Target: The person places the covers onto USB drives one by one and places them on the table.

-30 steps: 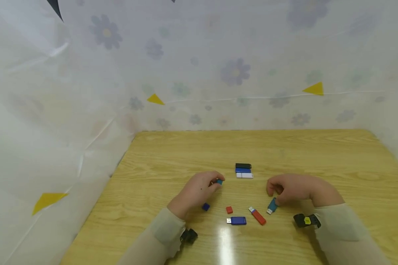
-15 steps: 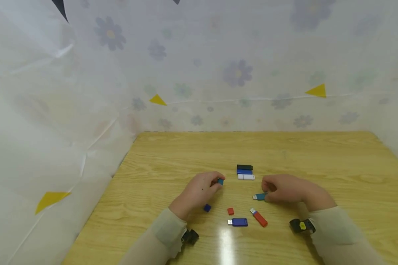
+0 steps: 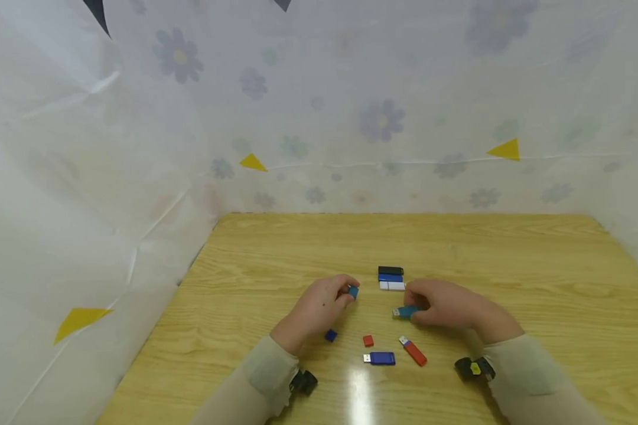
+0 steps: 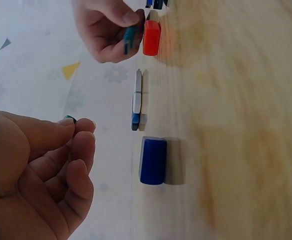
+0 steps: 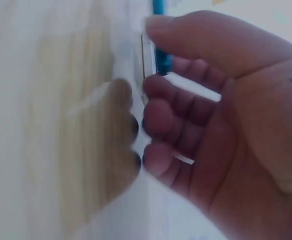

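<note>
My left hand (image 3: 319,304) pinches a small teal USB stick cap (image 3: 353,292) between thumb and index finger; in the left wrist view only a sliver of the cap (image 4: 70,119) shows. Opposite it, my right hand (image 3: 449,304) holds a teal USB stick (image 3: 404,312) by its rear end, the metal plug pointing left toward the cap. A gap separates stick and cap. In the right wrist view the teal stick (image 5: 161,57) sits between thumb and fingers, the other fingers curled low over the table. Beyond the hands lie a black (image 3: 390,270), a blue (image 3: 390,278) and a white USB stick (image 3: 392,286), side by side.
Nearer me on the wooden table (image 3: 276,248) lie an uncapped purple-blue USB stick (image 3: 381,358) and an uncapped red one (image 3: 414,352). A red cap (image 3: 368,340) and a dark blue cap (image 3: 331,335) lie loose beside them. A flower-patterned sheet (image 3: 319,106) hangs behind the table.
My right hand has picked the teal USB stick up from the right and carried it left toward the left hand, turning its plug to point left. The left hand has stayed in place with the cap.
</note>
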Tool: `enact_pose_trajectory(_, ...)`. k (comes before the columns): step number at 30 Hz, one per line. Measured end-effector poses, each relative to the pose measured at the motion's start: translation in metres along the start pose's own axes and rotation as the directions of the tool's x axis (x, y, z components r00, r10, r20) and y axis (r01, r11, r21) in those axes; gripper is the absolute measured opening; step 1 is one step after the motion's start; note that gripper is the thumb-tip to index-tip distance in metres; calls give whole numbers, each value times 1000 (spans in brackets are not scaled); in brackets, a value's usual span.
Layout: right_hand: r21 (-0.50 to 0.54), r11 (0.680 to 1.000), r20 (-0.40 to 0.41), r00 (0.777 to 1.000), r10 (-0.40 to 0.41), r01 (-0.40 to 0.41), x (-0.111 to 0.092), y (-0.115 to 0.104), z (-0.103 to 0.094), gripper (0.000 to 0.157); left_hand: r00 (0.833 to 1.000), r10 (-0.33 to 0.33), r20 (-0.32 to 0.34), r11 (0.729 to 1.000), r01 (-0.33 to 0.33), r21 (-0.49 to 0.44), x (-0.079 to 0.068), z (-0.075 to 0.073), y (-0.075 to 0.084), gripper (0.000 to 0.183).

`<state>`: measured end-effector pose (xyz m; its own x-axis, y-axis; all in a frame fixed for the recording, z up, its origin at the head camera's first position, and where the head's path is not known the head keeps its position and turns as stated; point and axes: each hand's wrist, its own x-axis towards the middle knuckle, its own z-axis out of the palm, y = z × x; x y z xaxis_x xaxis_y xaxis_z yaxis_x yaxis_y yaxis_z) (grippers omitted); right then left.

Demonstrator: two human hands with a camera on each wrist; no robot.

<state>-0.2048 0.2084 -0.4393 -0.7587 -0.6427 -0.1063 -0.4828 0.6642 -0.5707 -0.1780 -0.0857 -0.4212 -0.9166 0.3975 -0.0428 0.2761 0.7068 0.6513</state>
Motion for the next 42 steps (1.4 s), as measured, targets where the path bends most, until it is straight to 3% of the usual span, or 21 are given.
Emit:
enact_pose_trajectory(5, -15, 1000, -87, 996, -29, 28, 7, -8, 5, 19, 1000, -4, -5, 1000, 4, -24, 1, 1, 0, 27)
enact_pose_trajectory(9, -39, 998, -144, 988, -61, 56, 11, -17, 7, 21, 999, 41, 4, 999, -40, -23, 2, 0, 1, 25)
enact_pose_trajectory(13, -69, 995, -174, 982, -77, 65, 12, -24, 9, 22, 996, 88, 14, 996, -87, -24, 2, 1, 0, 25)
enact_pose_trajectory(26, -136, 985, -223, 965, -137, 109, 15, -38, 12, 22, 989, 142, 52, 989, -139, -54, 3, 3, 2, 23)
enact_pose_trajectory(42, -89, 987, -234, 960, -155, 137, 15, -47, 15, 17, 996, 76, 46, 994, -72, -83, 1, 7, 11, 14)
